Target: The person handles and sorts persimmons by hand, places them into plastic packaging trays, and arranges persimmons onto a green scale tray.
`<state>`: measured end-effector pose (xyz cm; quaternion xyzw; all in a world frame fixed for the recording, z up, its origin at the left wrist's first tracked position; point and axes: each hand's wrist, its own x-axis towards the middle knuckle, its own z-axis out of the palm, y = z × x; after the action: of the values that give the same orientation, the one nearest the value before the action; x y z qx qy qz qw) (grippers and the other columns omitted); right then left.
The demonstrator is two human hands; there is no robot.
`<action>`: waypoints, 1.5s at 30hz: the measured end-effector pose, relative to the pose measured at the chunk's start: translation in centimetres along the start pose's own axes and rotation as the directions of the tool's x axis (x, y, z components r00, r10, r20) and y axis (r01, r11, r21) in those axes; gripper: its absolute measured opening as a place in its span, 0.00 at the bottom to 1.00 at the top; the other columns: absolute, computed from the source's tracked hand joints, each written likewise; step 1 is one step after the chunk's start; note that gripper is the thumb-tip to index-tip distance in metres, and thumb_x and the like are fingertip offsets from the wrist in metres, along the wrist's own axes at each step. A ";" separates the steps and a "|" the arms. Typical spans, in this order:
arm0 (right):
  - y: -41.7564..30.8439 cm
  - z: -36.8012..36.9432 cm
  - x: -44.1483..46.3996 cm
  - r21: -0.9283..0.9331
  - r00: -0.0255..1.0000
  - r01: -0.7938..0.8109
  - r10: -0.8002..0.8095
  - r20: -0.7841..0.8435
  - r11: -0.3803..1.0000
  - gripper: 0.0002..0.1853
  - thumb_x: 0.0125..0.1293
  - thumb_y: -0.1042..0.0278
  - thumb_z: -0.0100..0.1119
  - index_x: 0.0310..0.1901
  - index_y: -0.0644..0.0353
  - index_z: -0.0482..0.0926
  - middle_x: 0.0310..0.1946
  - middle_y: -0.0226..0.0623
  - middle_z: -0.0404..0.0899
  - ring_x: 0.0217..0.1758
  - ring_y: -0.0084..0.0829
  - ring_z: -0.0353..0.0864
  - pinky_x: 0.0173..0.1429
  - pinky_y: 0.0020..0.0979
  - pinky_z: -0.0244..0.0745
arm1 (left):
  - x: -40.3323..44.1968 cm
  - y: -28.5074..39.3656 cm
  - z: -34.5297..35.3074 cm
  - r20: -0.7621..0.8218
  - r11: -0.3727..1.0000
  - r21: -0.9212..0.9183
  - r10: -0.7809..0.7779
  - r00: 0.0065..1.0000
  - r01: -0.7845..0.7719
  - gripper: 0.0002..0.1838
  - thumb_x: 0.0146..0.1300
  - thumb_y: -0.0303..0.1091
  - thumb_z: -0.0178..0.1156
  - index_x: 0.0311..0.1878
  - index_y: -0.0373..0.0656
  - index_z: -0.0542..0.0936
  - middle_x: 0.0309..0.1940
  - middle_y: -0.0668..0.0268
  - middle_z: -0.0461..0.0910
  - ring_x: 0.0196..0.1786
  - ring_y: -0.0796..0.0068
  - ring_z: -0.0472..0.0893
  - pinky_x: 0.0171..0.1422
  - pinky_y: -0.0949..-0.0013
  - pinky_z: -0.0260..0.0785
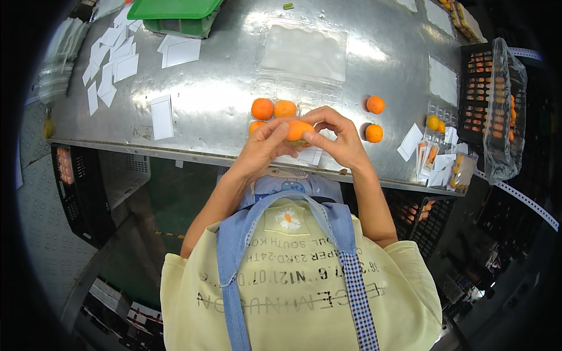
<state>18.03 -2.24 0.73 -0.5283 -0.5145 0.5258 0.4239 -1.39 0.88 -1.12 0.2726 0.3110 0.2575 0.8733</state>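
Note:
An orange fruit [299, 130] is held between both hands over the table's front edge. My left hand [266, 145] has its thumb and fingers closed on the fruit's left side. My right hand [339, 137] grips the right side with thumb and bent forefinger. Just behind the hands, more orange fruits [262, 109] sit in a clear plastic tray [300, 93], partly hidden by my fingers. Two loose fruits, one [375, 105] behind the other [374, 133], lie on the metal to the right.
On the metal table [216, 88] are white cards [162, 117], a green container [172, 11] and a clear plastic tray [304, 51]. Packed fruit [462, 169] lies at the right edge. Black crates stand right [475, 88] and below left [82, 193].

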 end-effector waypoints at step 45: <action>5.3 -4.3 0.5 -0.345 0.892 -0.099 -0.071 -0.447 0.933 0.27 0.50 0.68 0.70 0.52 0.64 0.72 0.45 0.38 0.76 0.40 0.28 0.78 0.39 0.25 0.76 | -0.2 0.0 -1.0 -0.080 0.526 0.782 0.617 0.783 -0.335 0.20 0.59 0.18 0.57 0.56 0.38 0.71 0.54 0.60 0.71 0.45 0.75 0.77 0.44 0.75 0.72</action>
<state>22.76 -1.98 -4.24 -0.7082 -0.4850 0.2887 0.4242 -2.20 1.08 -1.75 0.6231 0.4474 0.3871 0.5115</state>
